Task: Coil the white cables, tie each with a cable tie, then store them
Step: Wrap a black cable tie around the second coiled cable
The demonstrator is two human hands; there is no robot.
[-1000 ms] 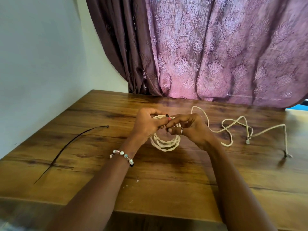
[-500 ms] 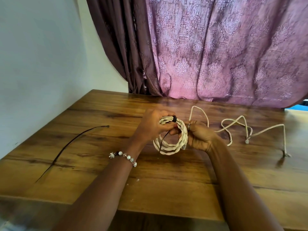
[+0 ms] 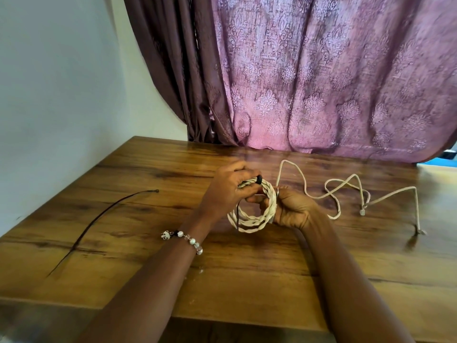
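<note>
A coiled white cable is held upright just above the wooden table at its middle. My left hand grips the coil's top left, beside the black head of a cable tie wrapped round the strands. The tie's black tail hangs down across the coil. My right hand grips the coil's right side, fingers curled through the loop. A second white cable lies loose and uncoiled on the table to the right.
Another long black cable tie lies on the table's left part. A purple patterned curtain hangs behind the table's far edge. A pale wall runs along the left side.
The tie has been drawn tight round the coil. My right hand left the tie at the top and now holds the coil's right side. The tail hangs down.
</note>
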